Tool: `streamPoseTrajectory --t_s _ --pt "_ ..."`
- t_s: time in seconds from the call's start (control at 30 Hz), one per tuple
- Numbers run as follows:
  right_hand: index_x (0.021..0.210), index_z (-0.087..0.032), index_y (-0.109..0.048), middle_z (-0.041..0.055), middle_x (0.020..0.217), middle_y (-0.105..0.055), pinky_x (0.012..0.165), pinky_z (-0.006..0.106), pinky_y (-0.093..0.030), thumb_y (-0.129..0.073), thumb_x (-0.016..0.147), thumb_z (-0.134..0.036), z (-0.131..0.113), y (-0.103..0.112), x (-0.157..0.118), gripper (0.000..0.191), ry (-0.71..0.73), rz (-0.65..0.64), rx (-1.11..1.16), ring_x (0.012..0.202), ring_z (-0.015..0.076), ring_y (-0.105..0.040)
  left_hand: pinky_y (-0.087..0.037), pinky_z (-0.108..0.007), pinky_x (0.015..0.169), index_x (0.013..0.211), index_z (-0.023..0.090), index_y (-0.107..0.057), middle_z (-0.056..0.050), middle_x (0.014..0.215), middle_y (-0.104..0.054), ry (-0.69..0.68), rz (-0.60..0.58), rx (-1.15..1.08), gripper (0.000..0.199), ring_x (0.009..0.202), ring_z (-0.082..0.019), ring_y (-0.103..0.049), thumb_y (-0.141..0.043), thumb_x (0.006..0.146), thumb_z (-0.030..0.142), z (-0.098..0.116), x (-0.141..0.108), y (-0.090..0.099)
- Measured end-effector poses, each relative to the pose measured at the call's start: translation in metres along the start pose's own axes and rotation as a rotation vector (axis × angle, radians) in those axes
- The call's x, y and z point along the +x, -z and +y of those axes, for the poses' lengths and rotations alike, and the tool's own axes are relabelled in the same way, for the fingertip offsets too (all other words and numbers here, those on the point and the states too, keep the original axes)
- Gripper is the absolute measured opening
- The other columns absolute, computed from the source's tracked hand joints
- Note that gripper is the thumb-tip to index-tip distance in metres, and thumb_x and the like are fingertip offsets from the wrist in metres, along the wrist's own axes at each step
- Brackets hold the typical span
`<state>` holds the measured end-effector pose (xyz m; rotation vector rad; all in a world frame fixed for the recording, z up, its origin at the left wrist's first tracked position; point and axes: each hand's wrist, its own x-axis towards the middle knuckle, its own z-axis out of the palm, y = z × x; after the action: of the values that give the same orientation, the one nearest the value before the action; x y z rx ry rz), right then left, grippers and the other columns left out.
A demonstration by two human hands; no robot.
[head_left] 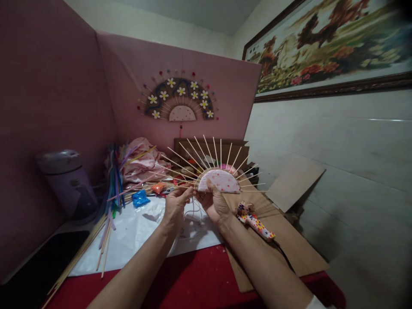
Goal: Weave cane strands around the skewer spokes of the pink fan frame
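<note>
A half-round piece point(222, 181) covered in pink dotted cloth is held up in front of me, with thin wooden sticks fanning out from its curved edge. My right hand point(216, 205) grips it from below, thumb on the front. At its left corner my left hand point(178, 205) pinches something thin, perhaps the end of a cord; fingertips and corner nearly touch. A thin cord point(194, 211) hangs in loops between the two hands. On the pink wall hangs a finished-looking fan point(180, 98) with white flowers and a pink dotted centre.
Brown cardboard point(289, 244) lies at the right with a colourful dotted glue gun point(259, 226). A blue packet point(140, 198), an orange packet point(158, 187), pipe cleaners point(117, 176) and sticks lie on the left. Behind them is crumpled pink cloth point(141, 161). A purple bin point(69, 182) stands far left.
</note>
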<state>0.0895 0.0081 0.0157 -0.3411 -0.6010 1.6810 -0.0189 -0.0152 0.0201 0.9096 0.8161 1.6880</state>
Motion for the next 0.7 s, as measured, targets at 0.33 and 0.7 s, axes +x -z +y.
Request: streamPoseTrajectory --t_s 0.33,0.7 --pt "0.076 -0.02 -0.062 -0.0062 0.064 -0.067 0.051 0.02 -0.046 -0.068 0.066 -0.017 0.004 0.002 0.001 0.012 -0.031 0.08 0.107 0.059 0.0092 -0.059 -0.037 -0.023 0.053 0.064 0.012 -0.069 -0.002 0.058 -0.061 -0.013 -0.06 0.016 0.018 0.053 -0.009 -0.048 -0.074 0.06 0.029 -0.005 0.001 0.002" --pt "0.076 -0.018 -0.061 -0.0006 0.072 -0.069 0.062 0.029 -0.051 -0.067 0.068 -0.025 -0.006 0.002 -0.002 0.012 -0.102 -0.046 0.15 0.066 0.0143 -0.062 -0.042 -0.024 0.067 0.079 0.016 -0.073 -0.004 0.076 -0.07 -0.14 -0.216 0.176 0.014 0.072 -0.014 -0.058 -0.065 0.069 0.023 0.011 -0.011 -0.006"
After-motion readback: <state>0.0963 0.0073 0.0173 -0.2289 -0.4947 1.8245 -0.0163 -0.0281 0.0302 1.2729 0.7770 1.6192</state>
